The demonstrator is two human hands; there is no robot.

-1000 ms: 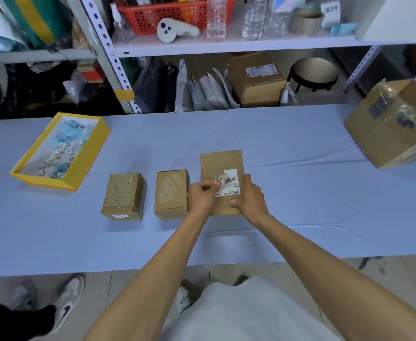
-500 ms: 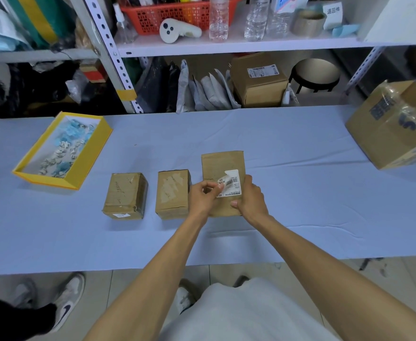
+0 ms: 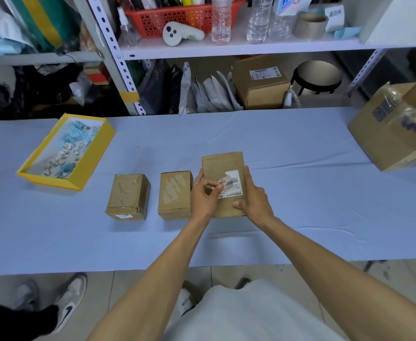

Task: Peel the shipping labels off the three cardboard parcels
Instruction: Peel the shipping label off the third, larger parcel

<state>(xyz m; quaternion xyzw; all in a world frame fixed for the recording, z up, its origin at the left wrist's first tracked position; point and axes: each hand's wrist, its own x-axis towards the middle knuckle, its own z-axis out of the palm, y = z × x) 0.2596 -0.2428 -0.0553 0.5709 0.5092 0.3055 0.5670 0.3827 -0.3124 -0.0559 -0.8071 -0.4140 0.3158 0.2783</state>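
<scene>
The one view comes from the head of the person at work, facing forward and tipped well down. The tabletop (image 3: 300, 148) runs straight across the middle, and the shelf (image 3: 226, 49) behind it fills the top. At the bottom the lens catches the wearer's own shirt (image 3: 238, 316) and the floor (image 3: 138, 286). Both forearms come up from the lower edge. The left hand (image 3: 203, 195) and right hand (image 3: 253, 198) meet on a parcel (image 3: 223, 163) just above centre, near enough that print on its shipping label (image 3: 232, 184) partly reads. The wide lens bows the sides, tilting the big box (image 3: 386, 134) at the right edge.
</scene>
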